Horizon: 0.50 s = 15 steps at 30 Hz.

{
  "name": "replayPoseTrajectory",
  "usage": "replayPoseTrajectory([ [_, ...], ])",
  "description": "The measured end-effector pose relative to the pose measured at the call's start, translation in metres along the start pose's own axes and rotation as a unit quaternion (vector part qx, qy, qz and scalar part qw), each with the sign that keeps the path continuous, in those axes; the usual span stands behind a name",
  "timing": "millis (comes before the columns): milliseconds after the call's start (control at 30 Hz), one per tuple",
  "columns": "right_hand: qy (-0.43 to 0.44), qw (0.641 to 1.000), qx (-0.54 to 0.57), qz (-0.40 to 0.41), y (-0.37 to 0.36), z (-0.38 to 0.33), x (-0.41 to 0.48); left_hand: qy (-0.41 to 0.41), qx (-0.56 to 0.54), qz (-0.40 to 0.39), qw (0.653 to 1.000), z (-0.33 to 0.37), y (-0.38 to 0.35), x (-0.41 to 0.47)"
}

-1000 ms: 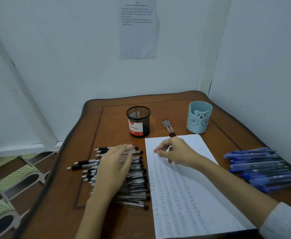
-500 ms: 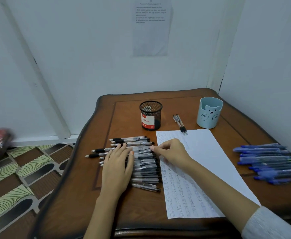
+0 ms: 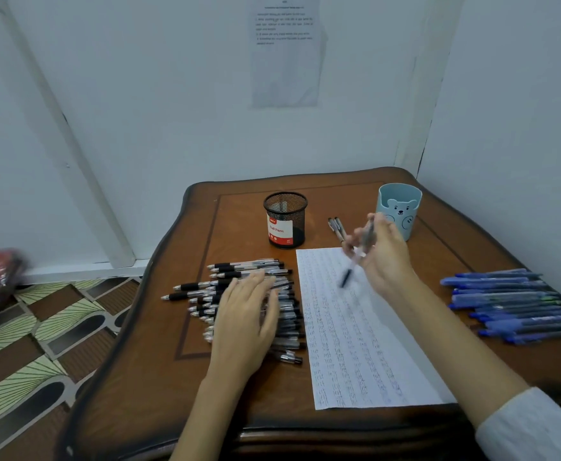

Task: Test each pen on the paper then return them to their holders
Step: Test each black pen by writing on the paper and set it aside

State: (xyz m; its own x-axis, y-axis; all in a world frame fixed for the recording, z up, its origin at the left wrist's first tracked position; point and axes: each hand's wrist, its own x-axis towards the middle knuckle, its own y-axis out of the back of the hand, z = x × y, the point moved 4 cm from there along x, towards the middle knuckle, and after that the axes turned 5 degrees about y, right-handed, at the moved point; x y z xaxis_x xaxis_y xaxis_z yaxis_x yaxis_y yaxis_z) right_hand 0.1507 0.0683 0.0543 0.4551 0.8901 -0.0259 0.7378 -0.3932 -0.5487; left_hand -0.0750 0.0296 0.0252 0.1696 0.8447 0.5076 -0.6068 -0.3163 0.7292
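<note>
One pen, clear barrel with a dark grip, blurred, is hanging tilted over the top of the paper, dark end pointing down-left. Right hand is pinching its upper part, fingers curled. Left hand is lying flat, fingers straight, on the pile of black pens beside the paper.

Right hand risen off paper, now gripping a pen (blurred)

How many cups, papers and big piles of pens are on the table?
Cups: 2 (black mesh cup, blue bear cup)
Papers: 1 (lined sheet)
Big piles of pens: 2 (black pens, blue pens)
Total: 5
</note>
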Motion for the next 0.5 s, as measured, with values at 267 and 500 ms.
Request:
replayPoseTrajectory([
  [267, -0.131, 0.984, 0.120, -0.020, 0.048, -0.019, 0.012, -0.075, 0.012, -0.117, 0.990, 0.059, -0.045, -0.011],
  [500, -0.115, 0.988, 0.095, -0.025, 0.065, -0.026, 0.004, -0.086, 0.069, -0.185, 0.977, 0.068, -0.077, 0.002],
])
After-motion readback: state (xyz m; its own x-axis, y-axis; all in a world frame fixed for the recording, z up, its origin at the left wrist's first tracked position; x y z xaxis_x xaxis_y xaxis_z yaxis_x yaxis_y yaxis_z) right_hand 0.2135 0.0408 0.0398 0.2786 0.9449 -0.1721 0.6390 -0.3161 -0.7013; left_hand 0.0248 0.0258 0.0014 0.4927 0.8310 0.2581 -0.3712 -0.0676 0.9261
